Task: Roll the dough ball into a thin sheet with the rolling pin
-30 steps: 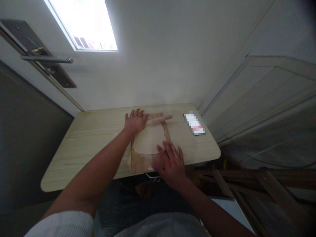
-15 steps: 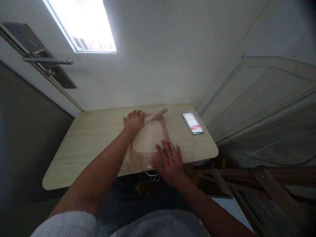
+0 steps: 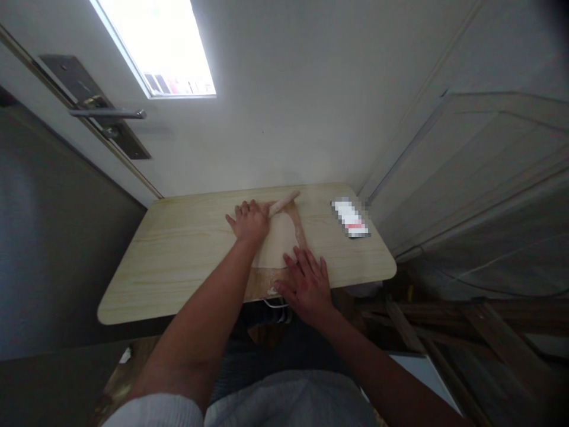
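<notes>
A flat, pale sheet of rolled dough [image 3: 278,243] lies on a brown wooden board [image 3: 260,284]. Across the board's far edge rests a wooden rolling pin [image 3: 285,203], angled up to the right. My left hand [image 3: 249,222] is palm down at the far left of the dough, fingers spread, beside the pin's near end; it covers that end, and I cannot tell whether it touches it. My right hand [image 3: 307,280] lies open over the board's near right corner, its fingertips at the dough's edge. My left forearm hides the dough's left side.
The board is on a light wood-grain table [image 3: 178,249] against a white door with a metal handle [image 3: 109,113]. A phone with a blurred screen [image 3: 350,217] lies at the table's right. Wooden beams [image 3: 427,320] stand low on the right.
My left hand has shifted slightly right, so my forearm covers more of the dough. The rolling pin's angle is slightly steeper. My right hand stays nearly in place; the whole view has shifted a little.
</notes>
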{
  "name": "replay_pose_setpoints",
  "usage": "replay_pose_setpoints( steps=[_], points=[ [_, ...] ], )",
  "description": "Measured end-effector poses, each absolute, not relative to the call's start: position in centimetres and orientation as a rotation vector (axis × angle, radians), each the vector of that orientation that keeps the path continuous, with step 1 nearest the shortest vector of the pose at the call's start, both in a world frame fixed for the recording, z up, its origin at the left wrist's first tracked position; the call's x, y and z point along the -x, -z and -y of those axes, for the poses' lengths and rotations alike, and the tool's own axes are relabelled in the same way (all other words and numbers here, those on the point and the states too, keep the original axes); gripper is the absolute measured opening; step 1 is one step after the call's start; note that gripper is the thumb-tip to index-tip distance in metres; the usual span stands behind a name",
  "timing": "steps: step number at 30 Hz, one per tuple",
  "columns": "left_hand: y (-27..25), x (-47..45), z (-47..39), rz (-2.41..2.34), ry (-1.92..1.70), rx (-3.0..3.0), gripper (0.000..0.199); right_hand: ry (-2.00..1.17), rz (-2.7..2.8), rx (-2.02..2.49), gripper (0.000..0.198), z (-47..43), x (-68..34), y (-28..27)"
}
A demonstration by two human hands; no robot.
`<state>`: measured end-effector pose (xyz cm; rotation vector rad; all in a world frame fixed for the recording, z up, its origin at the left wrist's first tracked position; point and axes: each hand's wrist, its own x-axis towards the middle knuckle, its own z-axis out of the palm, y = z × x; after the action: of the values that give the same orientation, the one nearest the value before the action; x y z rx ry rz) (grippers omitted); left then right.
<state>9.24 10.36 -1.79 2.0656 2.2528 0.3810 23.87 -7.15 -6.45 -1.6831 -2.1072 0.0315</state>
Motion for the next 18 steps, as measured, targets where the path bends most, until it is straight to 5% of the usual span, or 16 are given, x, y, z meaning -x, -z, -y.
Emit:
replay_pose_setpoints(
  steps=[8,18],
  points=[
    [1.0,-7.3,-14.1,-2.282,-0.307,-1.83,0.047,-0.101,2.049,1.673,0.062,7.0,-23.8,6.5],
    [0.8,-9.5,-15.0,-1.934,-0.14,-2.283,0.048,-0.378,1.948,1.538,0.08,10.9,-16.9,5.2]
  ],
)
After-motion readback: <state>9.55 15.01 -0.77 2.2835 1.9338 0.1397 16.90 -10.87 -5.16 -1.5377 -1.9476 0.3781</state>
